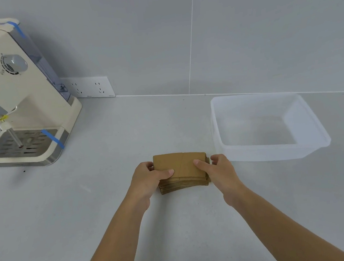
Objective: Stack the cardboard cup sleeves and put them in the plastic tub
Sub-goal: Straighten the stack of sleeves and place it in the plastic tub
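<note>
Two bare forearms reach forward from the bottom edge and meet at a stack of cardboard sleeves (180, 172) in the middle of the counter (110, 200). At the stack's left end, the left hand (148, 178) grips it, thumb pressed flat across the top sleeve and the other fingers curled round the far left edge. At the right end the right hand (219, 171) mirrors this grip, its thumb lying on the top sleeve and its fingers wrapped round the far right corner. Both hands are thus closed on the stack, squeezing it from either side. Between the two thumbs the top sleeve shows a seam running across its brown face, and below it the layered edges of the other sleeves are visible along the near side, not quite flush. Whether the stack sits on the counter or is lifted slightly off it cannot be told. To the right, near the right hand but not touching it, sits a clear plastic tub (275, 151) with nothing inside. Far to the left stands a cream coffee machine (16, 93) with strips of blue tape on it, and a white wall socket (90, 87) is fixed to the grey wall behind.
</note>
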`<state>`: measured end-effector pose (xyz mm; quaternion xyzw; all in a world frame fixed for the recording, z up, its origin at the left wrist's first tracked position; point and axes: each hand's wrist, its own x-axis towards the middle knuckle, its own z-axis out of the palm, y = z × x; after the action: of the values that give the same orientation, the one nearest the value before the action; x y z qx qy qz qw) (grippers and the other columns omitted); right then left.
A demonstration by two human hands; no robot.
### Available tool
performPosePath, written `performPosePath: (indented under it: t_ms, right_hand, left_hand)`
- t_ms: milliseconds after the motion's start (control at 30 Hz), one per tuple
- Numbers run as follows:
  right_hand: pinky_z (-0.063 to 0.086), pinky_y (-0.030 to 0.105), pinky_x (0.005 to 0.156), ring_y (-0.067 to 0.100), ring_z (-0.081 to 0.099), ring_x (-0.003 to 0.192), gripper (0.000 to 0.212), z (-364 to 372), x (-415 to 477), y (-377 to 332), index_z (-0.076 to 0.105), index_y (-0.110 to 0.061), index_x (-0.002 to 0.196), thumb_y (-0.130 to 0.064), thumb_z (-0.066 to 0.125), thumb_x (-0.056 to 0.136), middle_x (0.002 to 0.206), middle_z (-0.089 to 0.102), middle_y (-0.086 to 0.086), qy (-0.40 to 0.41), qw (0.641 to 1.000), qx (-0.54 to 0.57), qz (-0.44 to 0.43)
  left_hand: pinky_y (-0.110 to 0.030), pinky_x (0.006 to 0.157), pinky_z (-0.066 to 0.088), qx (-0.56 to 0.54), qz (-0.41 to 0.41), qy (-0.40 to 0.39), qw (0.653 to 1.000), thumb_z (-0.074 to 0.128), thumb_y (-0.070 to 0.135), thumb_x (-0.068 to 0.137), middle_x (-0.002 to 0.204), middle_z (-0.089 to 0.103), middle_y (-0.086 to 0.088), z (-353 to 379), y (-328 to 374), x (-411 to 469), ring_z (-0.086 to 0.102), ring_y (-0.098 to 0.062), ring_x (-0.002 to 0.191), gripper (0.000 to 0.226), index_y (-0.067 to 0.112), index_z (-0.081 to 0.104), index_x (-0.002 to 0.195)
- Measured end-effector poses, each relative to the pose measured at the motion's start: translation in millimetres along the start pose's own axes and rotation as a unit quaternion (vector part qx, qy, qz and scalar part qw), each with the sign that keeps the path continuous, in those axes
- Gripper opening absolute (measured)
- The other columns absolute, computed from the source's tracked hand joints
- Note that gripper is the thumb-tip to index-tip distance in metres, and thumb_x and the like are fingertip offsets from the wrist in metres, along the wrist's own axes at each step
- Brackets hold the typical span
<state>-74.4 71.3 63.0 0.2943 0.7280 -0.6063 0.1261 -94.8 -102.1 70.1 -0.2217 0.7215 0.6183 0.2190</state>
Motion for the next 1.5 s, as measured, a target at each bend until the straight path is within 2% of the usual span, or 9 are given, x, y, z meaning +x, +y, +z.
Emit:
performPosePath:
  t_ms: [167,500,600,767,900,1100,1233,1367,1500]
  right_hand:
    - [0.03,0.031,0.088,0.025,0.042,0.122,0.07,-7,7,-6,0.036,-0.002,0.135,-0.038,0.065,0.082,0.137,0.044,0.009,-0.04,0.998,-0.007,0.05]
    - [0.034,0.031,0.089,0.019,0.044,0.101,0.037,-3,16,-15,0.04,-0.011,0.108,-0.029,0.063,0.085,0.109,0.046,0.002,-0.096,0.992,0.026,0.083]
    - [0.04,0.034,0.095,0.021,0.05,0.106,0.041,-3,16,-12,0.04,-0.009,0.108,-0.029,0.066,0.082,0.114,0.051,0.004,-0.1,0.989,0.042,0.098]
    - [0.052,0.034,0.082,0.023,0.059,0.101,0.051,-2,20,-10,0.051,-0.002,0.119,-0.026,0.07,0.078,0.114,0.059,0.012,-0.111,0.987,0.06,0.104]
    - [0.05,0.038,0.093,0.025,0.059,0.102,0.045,-1,21,-6,0.054,0.0,0.113,-0.025,0.069,0.079,0.109,0.061,0.012,-0.104,0.988,0.066,0.091]
    - [0.047,0.03,0.088,0.022,0.056,0.105,0.048,-1,18,7,0.052,-0.002,0.117,-0.029,0.065,0.079,0.116,0.06,0.009,-0.117,0.988,0.067,0.073]
    - [0.042,0.03,0.091,0.019,0.055,0.107,0.048,-2,12,14,0.051,-0.006,0.12,-0.031,0.063,0.081,0.117,0.06,0.005,-0.138,0.987,0.062,0.051]
    - [0.045,0.036,0.097,0.019,0.056,0.109,0.056,-9,4,21,0.048,-0.011,0.119,-0.037,0.067,0.074,0.119,0.058,0.005,-0.159,0.987,0.034,0.007]
    - [0.043,0.026,0.089,0.014,0.054,0.108,0.045,-12,-4,29,0.04,-0.015,0.124,-0.02,0.062,0.085,0.118,0.055,0.001,-0.181,0.981,0.059,-0.024]
  left_hand:
    - [-0.027,0.078,0.045,0.0,-0.081,-0.043,0.996,0.081,0.014,0.067,0.111,0.067,-0.008,-8,3,7,0.061,-0.018,0.099,0.048,0.002,0.063,0.109]
    - [-0.032,0.078,0.051,-0.054,-0.122,-0.071,0.989,0.075,-0.007,0.067,0.106,0.066,-0.013,-11,15,9,0.062,-0.023,0.093,0.042,-0.002,0.059,0.106]
    - [-0.029,0.065,0.048,-0.059,-0.13,-0.076,0.987,0.072,-0.009,0.069,0.094,0.064,-0.009,-10,16,7,0.06,-0.019,0.083,0.028,0.003,0.059,0.091]
    - [-0.029,0.058,0.045,-0.078,-0.144,-0.083,0.983,0.069,-0.012,0.07,0.09,0.063,-0.007,-7,19,6,0.059,-0.019,0.079,0.026,0.003,0.059,0.09]
    - [-0.028,0.063,0.048,-0.09,-0.129,-0.09,0.984,0.07,-0.013,0.069,0.095,0.065,-0.009,-7,14,8,0.061,-0.021,0.085,0.031,0.0,0.061,0.095]
    - [-0.03,0.085,0.049,-0.112,-0.079,-0.101,0.985,0.07,-0.015,0.066,0.101,0.069,-0.015,-6,-1,9,0.063,-0.025,0.095,0.03,-0.005,0.066,0.095]
    - [-0.025,0.077,0.052,-0.096,-0.038,-0.124,0.987,0.074,-0.011,0.064,0.108,0.069,-0.015,-8,-14,4,0.065,-0.024,0.098,0.045,-0.003,0.064,0.108]
    - [-0.033,0.086,0.05,-0.084,-0.011,-0.132,0.988,0.087,0.001,0.037,0.121,0.06,-0.014,-9,-28,0,0.06,-0.025,0.108,0.097,0.004,0.044,0.124]
    - [-0.033,0.087,0.047,-0.087,0.014,-0.119,0.989,0.075,-0.004,0.044,0.113,0.049,-0.001,-3,-37,-10,0.054,-0.02,0.105,0.094,0.018,0.03,0.124]
